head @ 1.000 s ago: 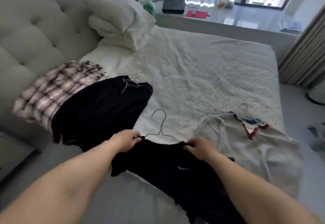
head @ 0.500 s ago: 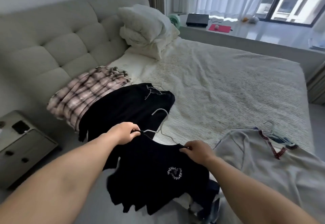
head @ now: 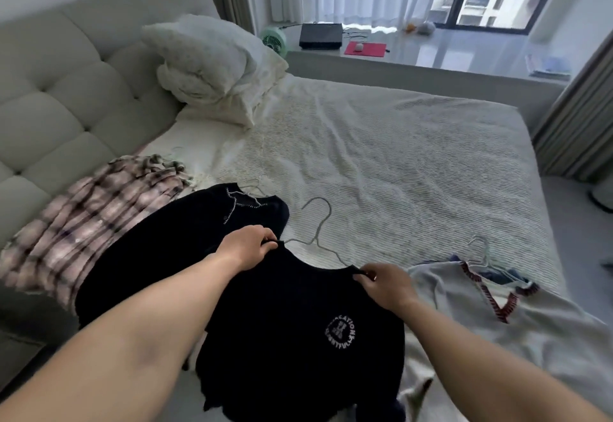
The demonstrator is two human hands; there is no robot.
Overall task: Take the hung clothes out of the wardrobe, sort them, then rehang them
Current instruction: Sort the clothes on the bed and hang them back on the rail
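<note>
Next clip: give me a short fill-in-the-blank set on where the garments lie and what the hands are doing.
1. Both hands, left hand and right hand, grip the shoulders of the ___ T-shirt with the round white logo.
2. That T-shirt is on a wire ___.
3. The garment nearest the headboard has a ___ pattern.
4. The cream sweater has a ___-trimmed V-neck.

Missing words: black; hanger; plaid; red

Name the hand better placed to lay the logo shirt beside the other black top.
Left. The left hand pinches the black logo shirt at the shoulder nearest the other black top; the right hand holds the far shoulder, by the cream sweater.
</note>
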